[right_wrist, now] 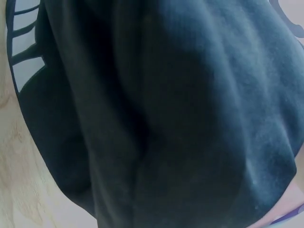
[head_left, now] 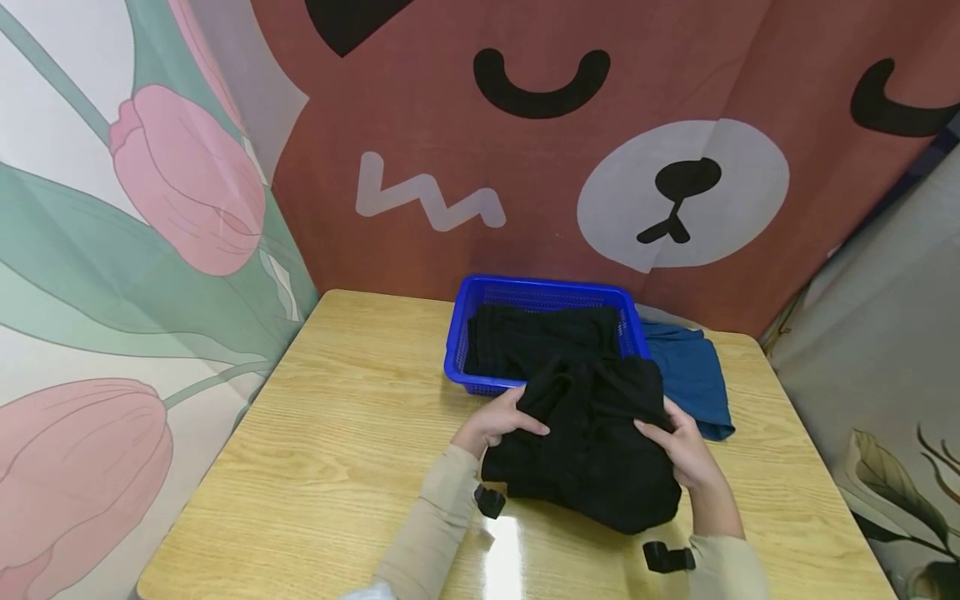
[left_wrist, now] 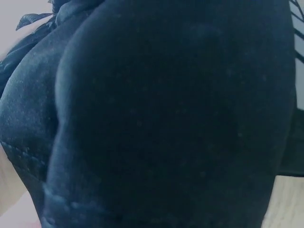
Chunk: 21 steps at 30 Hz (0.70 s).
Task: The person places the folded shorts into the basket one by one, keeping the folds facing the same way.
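Both hands hold up a bunched black garment [head_left: 588, 454] over the front of the table, its top overlapping the near rim of a blue basket [head_left: 551, 287]. My left hand [head_left: 498, 421] grips its left side, thumb on top and the fingers hidden in the cloth. On the opposite side, my right hand [head_left: 684, 446] pinches the fabric with the thumb in front. Dark fabric [left_wrist: 175, 114] fills most of the left wrist view. In the right wrist view, white stripes [right_wrist: 28, 71] show beside the draped black cloth [right_wrist: 180, 123]. Folded black clothing [head_left: 517, 333] lies inside the basket.
A blue folded garment [head_left: 686, 379] lies on the wooden table [head_left: 337, 417], just right of the basket. Behind the table hangs a curtain [head_left: 420, 258] with a bear face. A floral curtain [head_left: 202, 317] borders the left side, and pale fabric [head_left: 862, 333] the right.
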Each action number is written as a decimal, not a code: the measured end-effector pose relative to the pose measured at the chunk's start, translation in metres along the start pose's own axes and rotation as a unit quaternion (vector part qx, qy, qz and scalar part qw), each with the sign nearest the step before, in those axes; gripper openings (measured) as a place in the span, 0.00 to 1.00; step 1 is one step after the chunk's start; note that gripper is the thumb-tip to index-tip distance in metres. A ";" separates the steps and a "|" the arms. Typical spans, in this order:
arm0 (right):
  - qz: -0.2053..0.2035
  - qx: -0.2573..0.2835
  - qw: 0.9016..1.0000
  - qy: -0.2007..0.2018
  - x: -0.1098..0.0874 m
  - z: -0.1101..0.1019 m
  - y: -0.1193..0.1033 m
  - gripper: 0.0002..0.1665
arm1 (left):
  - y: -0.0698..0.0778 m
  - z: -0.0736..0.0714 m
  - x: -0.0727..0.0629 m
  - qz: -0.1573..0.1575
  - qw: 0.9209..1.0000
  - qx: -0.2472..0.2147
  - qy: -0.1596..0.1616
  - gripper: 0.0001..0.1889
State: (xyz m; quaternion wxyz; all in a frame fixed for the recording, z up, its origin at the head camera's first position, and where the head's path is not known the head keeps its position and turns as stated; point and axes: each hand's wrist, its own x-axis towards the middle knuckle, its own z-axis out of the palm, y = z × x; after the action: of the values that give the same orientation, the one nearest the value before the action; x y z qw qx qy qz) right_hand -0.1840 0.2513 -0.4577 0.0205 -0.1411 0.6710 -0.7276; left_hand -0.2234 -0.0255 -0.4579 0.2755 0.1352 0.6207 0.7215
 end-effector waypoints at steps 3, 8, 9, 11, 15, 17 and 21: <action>0.010 0.013 1.000 0.003 0.003 0.001 0.000 0.27 | 0.001 -0.003 0.001 -0.008 1.000 -0.012 -0.003 0.32; 0.022 0.015 1.000 0.004 0.009 0.003 -0.001 0.27 | 0.002 -0.007 0.003 -0.002 1.000 -0.025 -0.008 0.30; 0.023 0.012 1.000 0.003 0.010 0.003 -0.001 0.27 | 0.002 -0.008 0.004 0.000 1.000 -0.019 -0.006 0.30; 0.022 0.005 1.000 0.003 0.013 0.003 -0.002 0.27 | 0.003 -0.010 0.006 0.004 1.000 -0.003 0.002 0.32; 0.016 -0.007 1.000 0.004 0.019 0.005 -0.003 0.26 | 0.008 -0.013 0.007 -0.002 1.000 0.022 0.016 0.35; 0.014 -0.007 1.000 0.005 0.022 0.005 -0.003 0.26 | 0.011 -0.014 0.006 -0.010 0.999 0.033 0.026 0.36; 0.012 0.002 1.000 0.005 0.027 0.006 -0.005 0.26 | 0.016 -0.017 0.009 -0.011 0.998 0.050 0.034 0.37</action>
State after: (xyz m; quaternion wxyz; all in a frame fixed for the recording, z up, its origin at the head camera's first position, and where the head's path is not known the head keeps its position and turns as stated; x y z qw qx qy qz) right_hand -0.2076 0.2396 -0.4473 0.0263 -0.1296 0.6713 -0.7292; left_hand -0.2437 -0.0357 -0.4470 0.2548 0.1172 0.6664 0.6908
